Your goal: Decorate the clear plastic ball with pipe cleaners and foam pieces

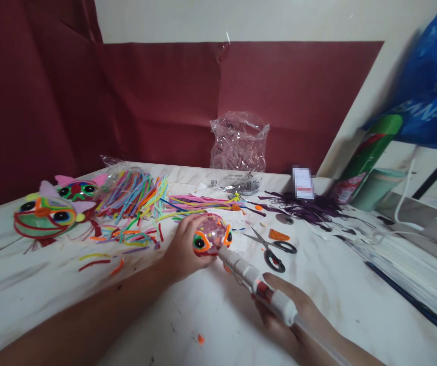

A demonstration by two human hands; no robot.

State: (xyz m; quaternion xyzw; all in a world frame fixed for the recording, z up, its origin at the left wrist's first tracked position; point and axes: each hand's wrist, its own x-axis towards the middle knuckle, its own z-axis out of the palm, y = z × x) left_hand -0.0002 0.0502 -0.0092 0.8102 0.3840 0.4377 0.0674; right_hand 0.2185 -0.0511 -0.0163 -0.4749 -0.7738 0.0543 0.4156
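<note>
My left hand (187,244) is wrapped round the left side of a small clear ball (212,231) with coloured dots. Orange-rimmed eyes are fixed on the ball's front. In my right hand (287,310) is a white hot glue gun (254,282), a glue stick trailing from its back end. The gun's nozzle points at the ball's lower front, at or very near its surface; whether it touches I cannot tell. Black-handled scissors (271,249) lie spread to the right of the ball, beside an orange felt piece (279,235).
Two decorated fish-like balls (46,218) sit at the left. Colourful pipe cleaners (130,195) and cut bits lie near them. Behind stand a clear plastic bag (239,142) and dark purple strands (310,206). A green package (374,142) and a blue bag (432,86) are at the right.
</note>
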